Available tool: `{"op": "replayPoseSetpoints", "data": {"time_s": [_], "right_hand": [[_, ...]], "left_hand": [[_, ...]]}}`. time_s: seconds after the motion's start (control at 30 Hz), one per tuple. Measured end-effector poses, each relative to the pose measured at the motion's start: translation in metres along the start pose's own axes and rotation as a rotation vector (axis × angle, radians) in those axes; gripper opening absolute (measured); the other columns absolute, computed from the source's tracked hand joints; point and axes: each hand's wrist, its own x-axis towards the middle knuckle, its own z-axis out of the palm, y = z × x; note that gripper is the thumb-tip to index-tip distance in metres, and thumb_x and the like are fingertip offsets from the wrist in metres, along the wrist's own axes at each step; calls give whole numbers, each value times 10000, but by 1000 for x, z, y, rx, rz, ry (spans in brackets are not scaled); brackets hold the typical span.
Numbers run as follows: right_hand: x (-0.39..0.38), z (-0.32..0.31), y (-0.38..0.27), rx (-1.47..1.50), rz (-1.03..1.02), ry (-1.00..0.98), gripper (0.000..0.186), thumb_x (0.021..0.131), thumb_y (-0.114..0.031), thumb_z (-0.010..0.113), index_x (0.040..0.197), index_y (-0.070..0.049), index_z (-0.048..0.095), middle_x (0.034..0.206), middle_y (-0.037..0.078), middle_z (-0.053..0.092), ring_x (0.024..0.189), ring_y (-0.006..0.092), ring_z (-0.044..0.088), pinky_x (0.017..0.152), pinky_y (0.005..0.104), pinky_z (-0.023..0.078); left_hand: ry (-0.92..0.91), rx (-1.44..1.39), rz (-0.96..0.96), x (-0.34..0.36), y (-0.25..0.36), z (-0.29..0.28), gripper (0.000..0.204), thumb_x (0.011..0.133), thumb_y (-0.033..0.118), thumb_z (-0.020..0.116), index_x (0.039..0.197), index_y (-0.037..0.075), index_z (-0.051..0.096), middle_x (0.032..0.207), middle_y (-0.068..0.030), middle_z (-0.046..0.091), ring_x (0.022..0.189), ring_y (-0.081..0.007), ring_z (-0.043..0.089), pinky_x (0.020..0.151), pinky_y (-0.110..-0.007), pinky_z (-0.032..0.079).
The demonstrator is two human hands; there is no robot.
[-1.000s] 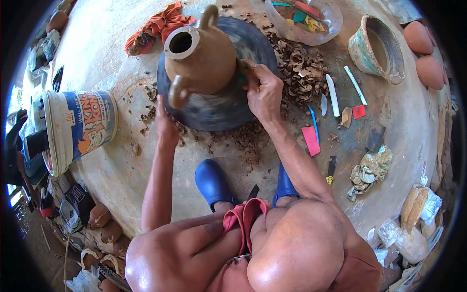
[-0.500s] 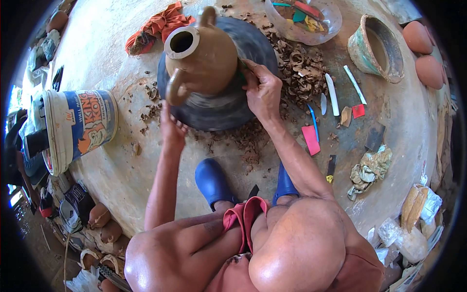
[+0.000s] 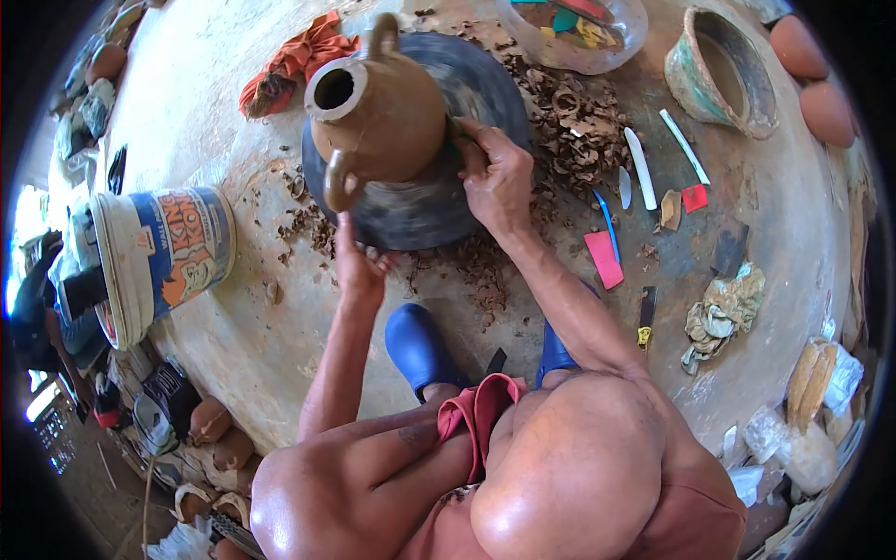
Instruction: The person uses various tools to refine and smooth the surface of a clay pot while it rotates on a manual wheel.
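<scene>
While the left hand (image 3: 359, 266) grips the wheel (image 3: 420, 201), the right hand (image 3: 495, 173) presses the jug (image 3: 383, 117); blue-labelled bucket (image 3: 163, 261) left.

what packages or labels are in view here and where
White plastic bucket with a blue and orange printed label: lying on its side at the left, beside the dark round turntable.
Clear crumpled plastic bags: piled at the lower right edge of the floor.

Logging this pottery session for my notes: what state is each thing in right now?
Clay jug: upright on the wheel, mouth open.
Wheel: blurred, seemingly turning.
Right hand: pressed to the jug's side.
Left hand: on the wheel's rim.
Bucket: lying on its side.
Clay shavings: scattered beside the wheel.
Orange cloth: crumpled.
</scene>
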Motion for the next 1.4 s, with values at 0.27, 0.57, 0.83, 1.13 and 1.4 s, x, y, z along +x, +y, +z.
{"op": "replayPoseSetpoints", "data": {"time_s": [0.27,0.57,0.83,1.13,1.4], "right_hand": [[-14,-2,-15,35,29,17,302,905,83,684,1171,-25,781,1006,209,755,907,396,755,772,426,601],[-47,3,-23,218,45,-56,260,935,64,718,1180,4,782,1040,197,769,903,313,785,778,375,616],[17,-91,-19,-143,-145,48,279,929,-5,759,1200,-62,801,954,112,711,832,311,717,728,408,605],[55,-200,90,-914,-593,-412,76,848,-96,688,895,-49,725,871,85,674,882,254,689,777,399,552],[71,-211,80,-783,-530,-388,86,829,-68,716,906,-43,744,860,92,669,826,270,689,747,414,561]], "left_hand": [[-33,-98,28,51,26,-22,767,1049,671,552,1678,293,328,1721,-35,380,1513,-314,441,1162,-585,403],[-61,-32,91,50,38,-2,729,1121,635,383,1647,130,396,1669,-109,462,1505,-341,470,1243,-571,376],[191,53,318,53,26,-3,693,1134,577,404,1633,96,402,1617,-106,489,1447,-311,520,1191,-477,452],[361,166,387,51,12,13,678,1135,549,435,1635,92,404,1607,-79,464,1456,-255,483,1200,-431,406],[412,181,410,36,12,34,664,1148,532,408,1636,82,405,1610,-81,462,1451,-261,489,1198,-425,406]]}}
